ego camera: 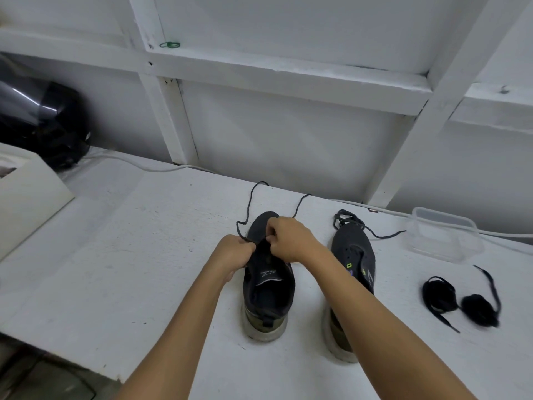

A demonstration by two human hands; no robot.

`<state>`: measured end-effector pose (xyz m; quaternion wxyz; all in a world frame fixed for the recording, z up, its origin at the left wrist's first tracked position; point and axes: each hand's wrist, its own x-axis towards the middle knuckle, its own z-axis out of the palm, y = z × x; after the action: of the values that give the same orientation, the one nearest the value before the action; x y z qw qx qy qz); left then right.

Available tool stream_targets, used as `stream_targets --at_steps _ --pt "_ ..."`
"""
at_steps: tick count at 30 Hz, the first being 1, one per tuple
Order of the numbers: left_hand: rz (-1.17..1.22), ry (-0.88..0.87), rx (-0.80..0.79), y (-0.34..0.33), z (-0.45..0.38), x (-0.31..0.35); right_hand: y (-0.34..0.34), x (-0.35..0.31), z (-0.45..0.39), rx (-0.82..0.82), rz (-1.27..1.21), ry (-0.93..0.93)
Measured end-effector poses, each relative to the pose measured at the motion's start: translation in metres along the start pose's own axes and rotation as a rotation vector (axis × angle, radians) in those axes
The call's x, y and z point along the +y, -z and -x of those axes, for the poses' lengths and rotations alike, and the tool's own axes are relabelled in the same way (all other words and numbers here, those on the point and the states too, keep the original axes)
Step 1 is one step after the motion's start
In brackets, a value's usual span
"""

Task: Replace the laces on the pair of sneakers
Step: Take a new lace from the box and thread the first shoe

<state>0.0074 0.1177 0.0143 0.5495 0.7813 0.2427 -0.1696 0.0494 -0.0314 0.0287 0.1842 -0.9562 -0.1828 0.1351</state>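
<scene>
Both hands, left (235, 251) and right (288, 241), pinch the lace (250, 206) on 1 sneaker (268, 272), probably mid-threading; the other sneaker (353, 255) looks unlaced.

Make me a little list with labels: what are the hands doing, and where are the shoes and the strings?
left hand: pinches the thin lace at the left shoe
right hand: fingers curled at the same shoe's lacing
right shoe: stands beside it, a loose lace heaped at its toe
spare laces: two dark bundles on the white table, far right
clear box: behind the bundles
</scene>
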Motion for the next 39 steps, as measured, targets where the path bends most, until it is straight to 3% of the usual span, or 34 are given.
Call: stream_targets --at_steps 6,10,13,18,22,27,32,39 --pt "0.026 0.018 0.103 0.000 0.004 -0.003 0.044 0.028 0.004 0.183 -0.150 -0.085" --pt "-0.447 -0.378 0.226 -0.011 0.007 0.010 0.048 0.023 0.014 0.151 -0.229 0.006" --pt "-0.473 -0.561 0.140 -0.022 0.008 0.024 0.045 0.013 0.018 0.161 -0.364 0.038" --pt "0.059 -0.267 0.036 -0.022 0.002 0.030 0.045 0.007 0.026 0.183 -0.595 -0.029" --pt "0.074 -0.060 -0.162 -0.019 -0.002 0.038 0.037 0.002 0.030 0.139 -0.667 -0.025" --pt "0.155 -0.005 -0.232 -0.019 -0.005 0.040 0.033 -0.001 0.029 0.117 -0.728 -0.001" --pt "0.344 0.045 -0.130 -0.016 -0.010 0.034 0.033 0.011 0.034 0.131 -0.648 -0.043" --pt "0.483 0.061 -0.083 -0.013 -0.016 0.025 0.030 0.041 0.035 -0.122 -0.423 -0.247"
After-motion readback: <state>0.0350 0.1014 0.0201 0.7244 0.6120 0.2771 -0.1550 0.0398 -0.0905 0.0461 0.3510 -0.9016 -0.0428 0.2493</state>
